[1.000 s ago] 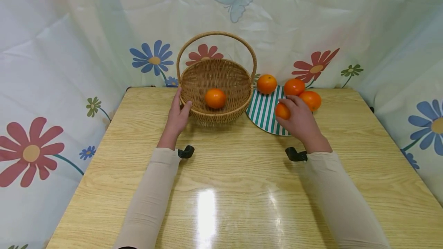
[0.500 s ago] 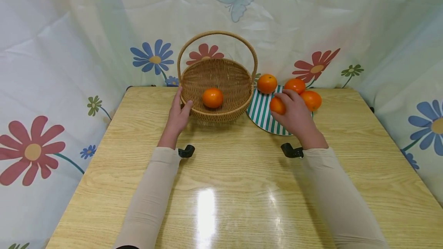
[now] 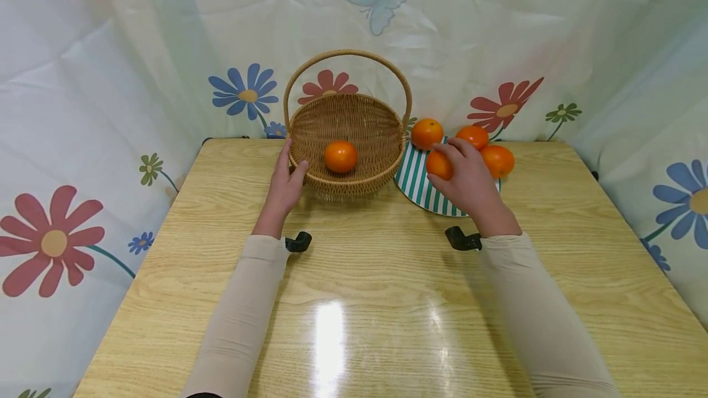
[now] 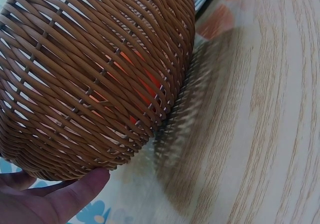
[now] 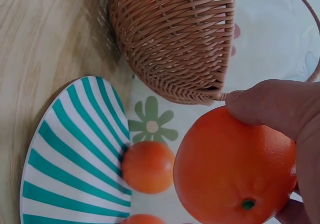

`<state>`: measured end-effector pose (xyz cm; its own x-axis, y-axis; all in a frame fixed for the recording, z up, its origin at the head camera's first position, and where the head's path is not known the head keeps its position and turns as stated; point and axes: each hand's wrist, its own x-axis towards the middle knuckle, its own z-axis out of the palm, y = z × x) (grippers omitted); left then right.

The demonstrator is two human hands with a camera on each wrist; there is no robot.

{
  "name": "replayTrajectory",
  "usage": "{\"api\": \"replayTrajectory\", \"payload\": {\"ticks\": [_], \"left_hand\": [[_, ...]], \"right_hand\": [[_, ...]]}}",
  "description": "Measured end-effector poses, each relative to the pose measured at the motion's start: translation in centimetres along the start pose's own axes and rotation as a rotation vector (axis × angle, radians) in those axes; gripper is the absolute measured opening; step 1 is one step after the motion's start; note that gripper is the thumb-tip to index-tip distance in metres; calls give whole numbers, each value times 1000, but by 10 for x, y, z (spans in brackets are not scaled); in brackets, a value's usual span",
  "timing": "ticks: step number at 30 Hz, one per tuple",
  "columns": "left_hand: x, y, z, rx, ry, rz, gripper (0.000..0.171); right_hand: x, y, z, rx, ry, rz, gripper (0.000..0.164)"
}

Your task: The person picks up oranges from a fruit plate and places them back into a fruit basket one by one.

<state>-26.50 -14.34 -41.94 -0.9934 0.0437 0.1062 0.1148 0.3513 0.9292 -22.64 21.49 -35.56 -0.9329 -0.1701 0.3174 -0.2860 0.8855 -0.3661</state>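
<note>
An orange (image 3: 439, 165) with a green stem button is held between the thumb and fingers of my right hand (image 3: 470, 180), over the green-and-white striped round plate (image 3: 420, 186). In the right wrist view the held orange (image 5: 235, 169) fills the foreground. My left hand (image 3: 284, 186) rests against the left side of the wicker basket (image 3: 354, 188), thumb and fingers spread and fairly straight along its outside. Another orange (image 3: 340, 156) lies inside the basket; in the left wrist view it shows through the weave.
Three more oranges sit around the plate: one at the back left (image 3: 426, 134), one at the back (image 3: 472, 137) and one at the right (image 3: 498, 161). The basket's tall handle (image 3: 347, 53) arches upward. A flowered curtain (image 3: 442, 35) hangs behind the wooden table (image 3: 376, 275).
My right hand has moved left and slightly up with its orange, away from the oranges on the right. The orange in the basket has shifted slightly left. My left hand stays at the basket.
</note>
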Motion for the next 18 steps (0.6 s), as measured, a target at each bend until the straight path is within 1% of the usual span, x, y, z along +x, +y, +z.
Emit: {"api": "replayTrajectory", "payload": {"ticks": [6, 13, 18], "left_hand": [[0, 0, 0, -1, 0, -2, 67], [-1, 2, 0, -19, -7, 1, 67], [-1, 2, 0, -13, -6, 3, 67]], "right_hand": [[2, -4, -2, 11, 32, -25, 54], [5, -10, -3, 10, 41, -35, 54], [7, -15, -4, 22, 51, -43, 56]]}}
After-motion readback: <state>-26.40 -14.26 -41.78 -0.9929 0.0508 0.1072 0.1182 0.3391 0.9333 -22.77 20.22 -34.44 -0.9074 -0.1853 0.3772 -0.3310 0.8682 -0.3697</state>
